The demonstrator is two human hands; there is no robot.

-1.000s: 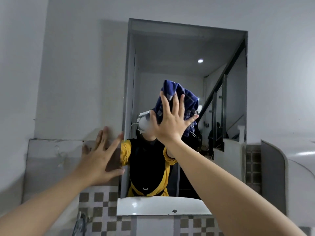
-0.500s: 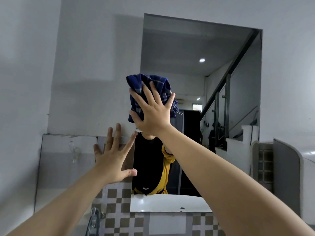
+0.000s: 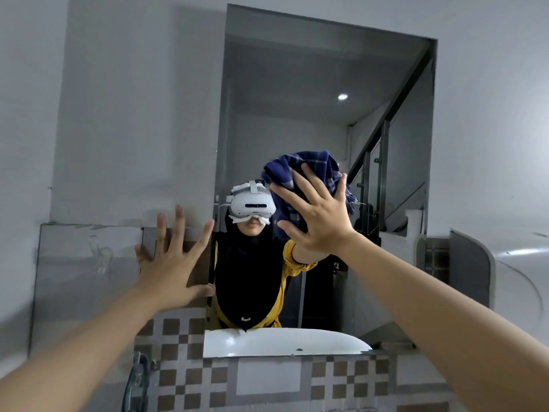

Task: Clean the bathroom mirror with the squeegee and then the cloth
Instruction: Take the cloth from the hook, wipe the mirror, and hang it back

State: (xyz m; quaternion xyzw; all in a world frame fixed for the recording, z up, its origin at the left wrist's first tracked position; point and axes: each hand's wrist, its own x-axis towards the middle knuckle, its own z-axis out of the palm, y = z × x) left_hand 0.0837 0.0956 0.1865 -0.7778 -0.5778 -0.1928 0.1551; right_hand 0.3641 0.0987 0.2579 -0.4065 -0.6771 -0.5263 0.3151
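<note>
The bathroom mirror [image 3: 312, 84] hangs on the wall straight ahead and reflects a person, a staircase and a ceiling light. My right hand [image 3: 318, 215] presses a crumpled blue checked cloth [image 3: 303, 171] flat against the glass near its middle, fingers spread over the cloth. My left hand [image 3: 172, 263] rests with fingers spread on the wall tile just left of the mirror's lower left edge and holds nothing. No squeegee is in view.
A white basin rim is reflected at the mirror's bottom edge [image 3: 282, 340]. Brown and white checked tiles [image 3: 184, 352] run below. A clear wall hook [image 3: 99, 254] sits on the grey panel at left. A white curved fixture [image 3: 505, 269] stands at right.
My right hand has slid the cloth rightwards across the glass from the mirror's left edge. My left hand stays braced on the tile.
</note>
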